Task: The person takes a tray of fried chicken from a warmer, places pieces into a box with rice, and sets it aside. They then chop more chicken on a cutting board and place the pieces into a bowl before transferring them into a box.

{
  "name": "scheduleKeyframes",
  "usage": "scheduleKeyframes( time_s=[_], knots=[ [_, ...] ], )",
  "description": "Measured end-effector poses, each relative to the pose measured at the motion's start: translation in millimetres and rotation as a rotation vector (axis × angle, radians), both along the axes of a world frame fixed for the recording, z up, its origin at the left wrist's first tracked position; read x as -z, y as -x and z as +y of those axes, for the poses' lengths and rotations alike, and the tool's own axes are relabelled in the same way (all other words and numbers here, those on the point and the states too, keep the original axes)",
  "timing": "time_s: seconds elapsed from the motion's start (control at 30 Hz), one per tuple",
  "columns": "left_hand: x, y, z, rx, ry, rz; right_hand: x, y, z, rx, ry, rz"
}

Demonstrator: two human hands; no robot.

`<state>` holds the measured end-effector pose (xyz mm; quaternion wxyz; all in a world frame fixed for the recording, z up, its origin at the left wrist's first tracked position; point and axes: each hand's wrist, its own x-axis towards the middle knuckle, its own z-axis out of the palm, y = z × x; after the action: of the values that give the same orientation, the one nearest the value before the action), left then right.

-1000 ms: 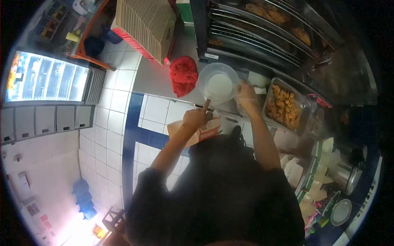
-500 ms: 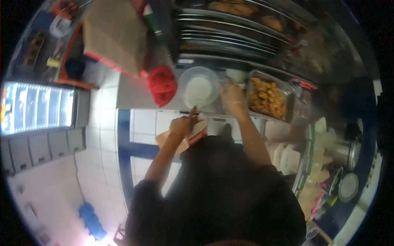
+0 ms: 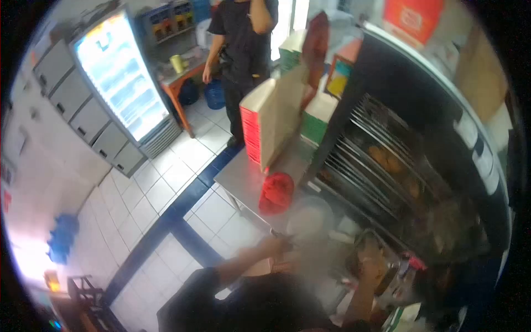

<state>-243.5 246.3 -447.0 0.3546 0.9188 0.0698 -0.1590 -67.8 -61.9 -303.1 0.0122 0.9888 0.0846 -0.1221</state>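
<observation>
My left hand [image 3: 272, 247] is closed on a paperboard food box [image 3: 258, 268], partly hidden behind my wrist and dark shirt. Just beyond it, a clear plastic bowl [image 3: 311, 217] with something white inside stands on the metal counter. My right hand [image 3: 370, 264], in what looks like a thin clear glove, reaches over the metal tray of fried pieces [image 3: 381, 276]. Haze and blur hide its fingers, so I cannot see whether it grips a piece. A crumpled red cloth [image 3: 276, 192] lies left of the bowl.
A tall stack of folded cartons [image 3: 271, 122] stands on the counter [image 3: 238, 180]. To the right is a warming cabinet with wire racks [image 3: 365, 166] holding fried food. Another person [image 3: 243, 50] in dark clothes stands beyond the counter. A lit drinks fridge [image 3: 119, 77] is at the left.
My view has tilted up and turned, bringing the other person and fridge into sight. My right hand has moved from beside the bowl to the tray; my left hand stays near the bowl.
</observation>
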Motion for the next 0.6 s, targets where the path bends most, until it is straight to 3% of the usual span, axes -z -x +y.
scheduleKeyframes(
  time_s=[0.07, 0.2, 0.27, 0.37, 0.4, 0.43, 0.47, 0.5, 0.53, 0.6],
  knots=[
    [-15.2, -1.1, -2.7, 0.066, -0.057, 0.054, -3.6, 0.5, 2.5, -0.017, -0.026, -0.016],
    [6.3, 5.7, -7.4, -0.019, -0.083, 0.036, -10.0, 11.4, 9.0, -0.053, -0.084, -0.037],
    [-20.3, 15.0, -9.2, -0.086, -0.032, -0.099, -14.2, 20.8, 8.5, -0.067, -0.133, -0.048],
    [12.1, 19.1, -16.1, -0.025, -0.079, -0.087, -29.7, 39.1, 15.1, -0.194, -0.304, -0.126],
    [68.7, 16.5, -19.5, -0.013, -0.072, -0.054, -39.6, 45.0, 23.3, -0.270, -0.399, -0.156],
    [36.6, 25.3, -21.0, 0.020, -0.039, -0.023, -78.0, 71.5, 45.5, 0.216, -0.310, -0.018],
    [-22.2, 29.1, -14.6, 0.059, -0.002, 0.010, -21.1, 2.1, 26.2, 0.172, -0.461, 0.048],
    [-48.6, 33.4, -17.7, -0.110, -0.048, -0.002, 38.3, -9.7, -35.0, -0.063, -0.176, -0.075],
    [-24.2, 41.4, -14.4, -0.123, 0.010, -0.096, 82.1, -35.4, -59.0, -0.082, -0.066, -0.178],
    [-67.5, 59.8, -7.4, -0.303, -0.095, -0.077, -1.0, -13.7, -14.1, 0.067, -0.331, -0.093]
  ],
)
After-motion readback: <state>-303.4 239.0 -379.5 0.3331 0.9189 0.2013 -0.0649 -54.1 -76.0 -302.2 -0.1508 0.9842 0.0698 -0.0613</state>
